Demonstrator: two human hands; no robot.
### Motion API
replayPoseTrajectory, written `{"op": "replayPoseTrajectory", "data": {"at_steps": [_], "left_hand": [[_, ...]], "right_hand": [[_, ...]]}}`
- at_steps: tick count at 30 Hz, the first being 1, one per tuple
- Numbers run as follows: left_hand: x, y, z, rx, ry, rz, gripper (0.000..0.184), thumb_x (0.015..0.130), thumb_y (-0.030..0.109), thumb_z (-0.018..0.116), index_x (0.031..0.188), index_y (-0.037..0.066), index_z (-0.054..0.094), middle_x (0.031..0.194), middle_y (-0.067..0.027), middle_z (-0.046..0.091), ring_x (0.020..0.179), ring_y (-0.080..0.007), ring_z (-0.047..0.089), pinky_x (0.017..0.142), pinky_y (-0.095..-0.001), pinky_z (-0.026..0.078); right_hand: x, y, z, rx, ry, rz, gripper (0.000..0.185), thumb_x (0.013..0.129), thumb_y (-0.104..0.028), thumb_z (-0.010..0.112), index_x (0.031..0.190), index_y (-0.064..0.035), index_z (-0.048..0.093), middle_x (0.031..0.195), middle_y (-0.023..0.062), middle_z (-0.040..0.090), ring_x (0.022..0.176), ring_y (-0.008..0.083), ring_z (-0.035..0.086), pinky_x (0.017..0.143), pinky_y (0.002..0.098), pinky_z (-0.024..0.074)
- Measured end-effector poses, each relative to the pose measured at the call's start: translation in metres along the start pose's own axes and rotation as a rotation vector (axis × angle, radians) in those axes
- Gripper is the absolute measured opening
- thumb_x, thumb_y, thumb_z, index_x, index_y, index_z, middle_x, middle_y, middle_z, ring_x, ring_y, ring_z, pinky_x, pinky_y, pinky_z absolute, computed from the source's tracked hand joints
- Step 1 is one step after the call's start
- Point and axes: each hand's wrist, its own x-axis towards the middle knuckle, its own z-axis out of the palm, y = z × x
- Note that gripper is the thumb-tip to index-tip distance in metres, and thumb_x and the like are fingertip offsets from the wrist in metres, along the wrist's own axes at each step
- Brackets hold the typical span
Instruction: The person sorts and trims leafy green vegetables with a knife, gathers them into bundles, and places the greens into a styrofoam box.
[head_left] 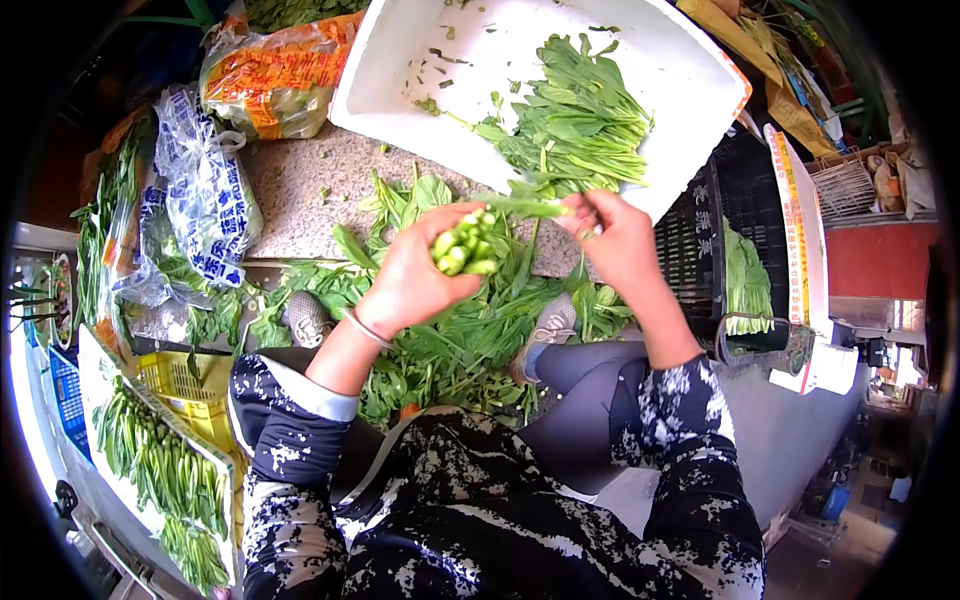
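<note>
My left hand (418,270) is closed around a bunch of leafy greens (465,245), its pale cut stem ends turned up toward me. A bracelet circles that wrist. To its right, the fingers of my right hand (618,240) pinch the end of a single green stalk (535,207), which is blurred by motion. Just beyond both hands, a pile of leafy greens (585,115) lies in a white foam box (400,85). Under my hands, loose greens (450,345) are heaped on the ground between my shoes.
Bagged vegetables (275,85) and a knotted plastic bag (207,190) stand at the left. Nearer me are a yellow crate (185,380) and a box with rows of greens (160,460). On the right, a black crate (700,240) stands beside more greens (745,280).
</note>
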Motion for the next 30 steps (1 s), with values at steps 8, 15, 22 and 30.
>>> {"op": "replayPoseTrajectory", "data": {"at_steps": [8,15,22,30], "left_hand": [[-0.009,0.018,0.008,-0.607,-0.26,-0.285,0.04,0.068,0.0,0.069,0.105,0.001,0.054,0.093,-0.0029,0.063,0.083,-0.0085,0.059,0.077,-0.0228,0.048],[-0.007,0.019,0.0,-0.689,-0.188,-0.368,0.039,0.068,-0.002,0.066,0.105,0.0,0.052,0.094,-0.0068,0.061,0.081,-0.017,0.061,0.075,-0.0275,0.048],[-0.005,0.016,-0.001,-0.706,-0.176,-0.375,0.037,0.068,-0.005,0.066,0.103,0.0,0.056,0.093,-0.0064,0.063,0.081,-0.0126,0.061,0.076,-0.025,0.05],[-0.003,0.015,-0.008,-0.693,-0.274,-0.353,0.045,0.067,0.0,0.067,0.108,-0.001,0.049,0.101,-0.0113,0.059,0.093,-0.0203,0.059,0.08,-0.0314,0.049]], "right_hand": [[-0.044,-0.036,0.019,0.656,-0.19,0.182,0.029,0.085,-0.016,0.06,0.108,0.002,0.057,0.078,0.0033,0.06,0.065,0.0052,0.051,0.058,0.0181,0.0429],[-0.04,-0.028,0.024,0.665,-0.362,-0.028,0.045,0.089,-0.021,0.053,0.13,-0.0054,0.041,0.071,-0.0022,0.05,0.065,0.005,0.047,0.063,0.0198,0.0414],[-0.034,-0.023,0.032,0.617,-0.292,0.02,0.037,0.088,-0.022,0.056,0.121,-0.0072,0.052,0.072,-0.0013,0.055,0.062,0.0056,0.048,0.063,0.0211,0.044],[-0.026,-0.006,0.027,0.569,-0.14,0.108,0.034,0.088,-0.021,0.056,0.119,-0.008,0.055,0.069,-0.0075,0.05,0.056,0.0015,0.037,0.053,0.0172,0.0347]]}}
